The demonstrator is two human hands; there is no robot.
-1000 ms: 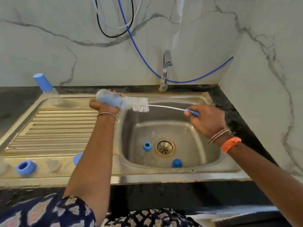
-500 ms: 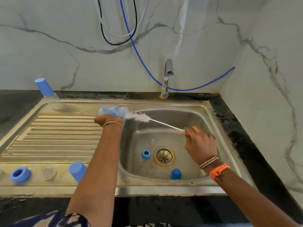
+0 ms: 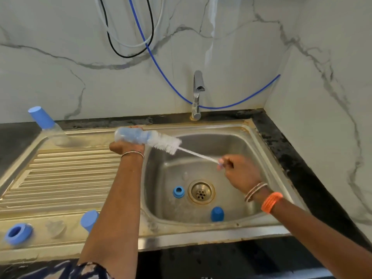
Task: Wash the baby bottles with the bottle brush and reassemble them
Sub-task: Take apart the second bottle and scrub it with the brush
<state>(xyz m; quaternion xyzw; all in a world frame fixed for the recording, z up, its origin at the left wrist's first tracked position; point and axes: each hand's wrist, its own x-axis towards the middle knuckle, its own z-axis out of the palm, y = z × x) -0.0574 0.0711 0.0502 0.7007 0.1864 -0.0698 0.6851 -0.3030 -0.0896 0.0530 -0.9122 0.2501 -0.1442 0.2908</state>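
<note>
Item: baby bottle (image 3: 130, 136), clear body with a blue cast, held on its side above the rim between drainboard and basin, left of frame centre.
Long axis: runs from upper left to lower right; closed base to the left, open mouth to the right, aimed at the other hand.
Left hand (image 3: 126, 147): curled under and round the bottle body, gripping it; the nearer hand to the bottle.
Tool: bottle brush (image 3: 167, 144), white bristle head partly inside the bottle mouth, the rest of it showing outside; thin twisted wire stem slants down-right over the basin.
Right hand (image 3: 240, 173): right of centre, fingers pinched on the blurred handle end of the brush, in line with the bottle's axis.
Key relation: brush and bottle share one line, so a stroke, as judged, would run along that line, in towards upper left or out towards lower right.
Step, as judged: scrubbing the inside; reassembly not yet begun.
Loose parts in sink (image 3: 251, 141): blue ring (image 3: 178, 191) left of the drain; blue cap (image 3: 217, 214) at lower basin.
Loose parts on drainboard, lower left: second ring (image 3: 17, 234), clear teat (image 3: 55, 228), second cap (image 3: 88, 219).
Other bottle (image 3: 47, 125): upper left, capped, standing tilted.
Tap (image 3: 197, 93): no water seen running.
</note>
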